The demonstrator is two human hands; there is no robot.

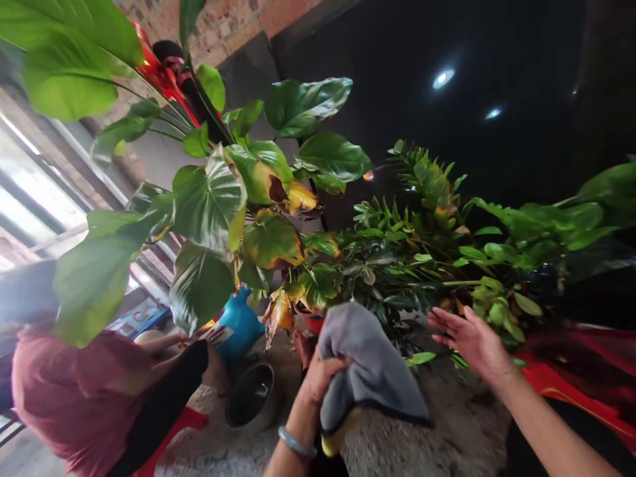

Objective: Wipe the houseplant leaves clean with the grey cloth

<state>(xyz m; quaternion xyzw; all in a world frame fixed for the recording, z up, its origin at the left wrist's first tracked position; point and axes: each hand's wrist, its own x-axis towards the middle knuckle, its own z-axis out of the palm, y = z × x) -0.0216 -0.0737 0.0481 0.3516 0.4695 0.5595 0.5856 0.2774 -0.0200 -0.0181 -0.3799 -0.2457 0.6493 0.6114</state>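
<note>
A grey cloth (pixel 370 364) with a dark hem hangs from my left hand (pixel 318 379), whose fingers and thumb are closed on it; a bit of yellow shows at its lower edge. My right hand (pixel 470 341) is held out to the right with its fingers apart, holding nothing. It is nearest to the low green leaves (pixel 491 305) of a potted plant. Beyond the cloth stands a large plant with broad leaves (pixel 209 199), several of them yellowed or brown at the edges. A withered brown leaf (pixel 279 315) droops left of the cloth.
A person in a pink shirt (pixel 74 391) sits at the left. Near them are a turquoise container (pixel 239 328) and a dark basin (pixel 251 395) on the concrete floor. Feathery plants (pixel 422 192) stand before a dark glossy surface (pixel 447 132). Something red (pixel 576 377) lies at the right.
</note>
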